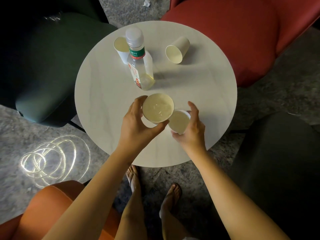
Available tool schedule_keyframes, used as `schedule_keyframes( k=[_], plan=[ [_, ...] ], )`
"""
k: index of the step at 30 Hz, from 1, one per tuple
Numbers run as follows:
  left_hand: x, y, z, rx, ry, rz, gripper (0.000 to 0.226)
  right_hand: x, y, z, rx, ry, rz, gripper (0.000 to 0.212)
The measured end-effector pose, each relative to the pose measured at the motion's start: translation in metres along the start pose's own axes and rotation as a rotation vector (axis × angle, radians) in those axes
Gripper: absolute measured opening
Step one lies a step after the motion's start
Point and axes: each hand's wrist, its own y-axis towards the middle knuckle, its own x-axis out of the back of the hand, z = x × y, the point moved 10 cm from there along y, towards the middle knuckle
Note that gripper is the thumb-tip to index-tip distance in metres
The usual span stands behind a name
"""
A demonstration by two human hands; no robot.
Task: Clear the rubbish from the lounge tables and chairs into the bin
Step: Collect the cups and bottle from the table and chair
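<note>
near the green-labelled bottle point(139, 70), hands point(136, 123) point(193, 130) hold cups point(158, 108) point(178, 122).

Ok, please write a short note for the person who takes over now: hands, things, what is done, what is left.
Left hand grips the first cup. Right hand grips the second cup, close beside it.
On the round table: bottle upright, upright cup behind it, tipped cup on its side near the red chair.
Crumpled paper lies on the floor beyond the table.
Done: two cups in hand. Left: bottle, two cups, paper; no bin in view.
</note>
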Motion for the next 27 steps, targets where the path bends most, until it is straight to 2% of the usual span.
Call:
schedule_keyframes(
  k=[3,5,8,11,15,20,27],
  plan=[
    [-0.005,0.001,-0.017,-0.027,-0.082,0.05,0.063,-0.01,-0.008,0.013,0.047,0.04,0.055,0.104],
    [-0.011,0.001,-0.022,-0.034,-0.093,0.091,0.062,-0.006,-0.007,0.023,0.076,0.067,0.01,0.104],
    [-0.015,0.002,-0.017,-0.024,-0.043,0.117,0.062,0.008,-0.004,0.036,0.116,0.122,-0.074,0.106],
    [-0.018,0.0,-0.006,-0.031,0.05,0.135,0.066,0.009,-0.004,0.036,0.09,0.219,-0.038,0.107],
    [-0.026,-0.005,0.006,-0.023,0.047,0.19,0.068,0.007,-0.006,0.042,0.111,0.209,-0.014,0.109],
    [-0.024,-0.007,0.01,0.007,-0.022,0.267,0.083,0.007,-0.005,0.053,0.14,0.274,-0.01,0.107],
    [0.015,0.013,0.025,0.069,0.054,0.151,0.073,-0.017,0.015,0.081,0.237,0.214,0.279,0.117]
  ],
)
